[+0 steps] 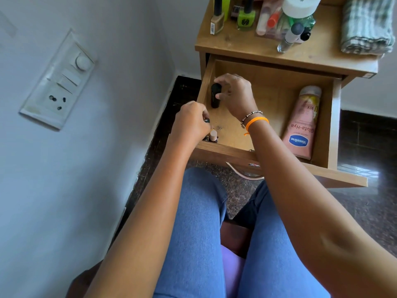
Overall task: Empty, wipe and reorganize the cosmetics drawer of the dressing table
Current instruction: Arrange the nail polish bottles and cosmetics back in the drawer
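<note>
Drawer, one, wooden, pulled out toward me from under the table.

Contents, counted:
- One black tube, upright at the far left, close to the left wall.
- One pink Vaseline lotion tube, lying flat along the right wall, cap pointing away from me.
- At least two small bottles in the near left corner, partly hidden behind my left hand; exact count cannot be told.

On the table top, far side: one cluster of cosmetics, including one green nail polish bottle, one beige bottle, one large white-capped clear bottle and several smaller pieces crowded together, too packed to count. One folded checked cloth at the far right.

Hands:
- My right hand, two bands at the wrist, fingers narrowly curled round the black tube, thumb against its side.
- My left hand, fingers curled tight, pinching a small dark item over the near left corner; what it is cannot be told.

Room: the middle of the drawer floor lies bare between black tube and lotion tube. The left wall crowds both hands. My knees sit just below the drawer's near edge.
</note>
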### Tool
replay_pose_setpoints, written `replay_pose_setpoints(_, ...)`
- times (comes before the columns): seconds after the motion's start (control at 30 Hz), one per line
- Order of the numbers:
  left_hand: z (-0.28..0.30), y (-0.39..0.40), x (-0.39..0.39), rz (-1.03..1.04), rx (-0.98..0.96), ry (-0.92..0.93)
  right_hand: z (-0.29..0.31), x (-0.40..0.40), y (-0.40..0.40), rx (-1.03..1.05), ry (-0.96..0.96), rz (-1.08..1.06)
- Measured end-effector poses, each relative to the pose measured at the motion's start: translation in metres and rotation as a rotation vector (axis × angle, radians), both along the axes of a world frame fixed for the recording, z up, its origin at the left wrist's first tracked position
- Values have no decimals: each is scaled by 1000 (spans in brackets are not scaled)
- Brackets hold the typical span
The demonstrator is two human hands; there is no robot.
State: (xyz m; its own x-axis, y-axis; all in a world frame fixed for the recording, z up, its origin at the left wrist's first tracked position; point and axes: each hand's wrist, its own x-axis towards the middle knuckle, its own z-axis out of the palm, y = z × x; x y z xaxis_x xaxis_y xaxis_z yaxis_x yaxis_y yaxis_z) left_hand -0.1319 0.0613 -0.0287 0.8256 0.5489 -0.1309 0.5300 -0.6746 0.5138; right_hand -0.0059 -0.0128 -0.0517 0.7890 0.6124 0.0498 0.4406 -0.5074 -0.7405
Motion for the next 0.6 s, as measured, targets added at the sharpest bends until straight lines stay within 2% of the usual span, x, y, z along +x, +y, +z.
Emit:
replay_pose_setpoints(0.37, 6, 3, 4, 2, -50, -38, 8, 6, -8, 12, 0, -13)
replay_pose_setpoints(0.6, 17, 5, 22, 79, -113, -197, 44, 23, -1, 137, -121, -66)
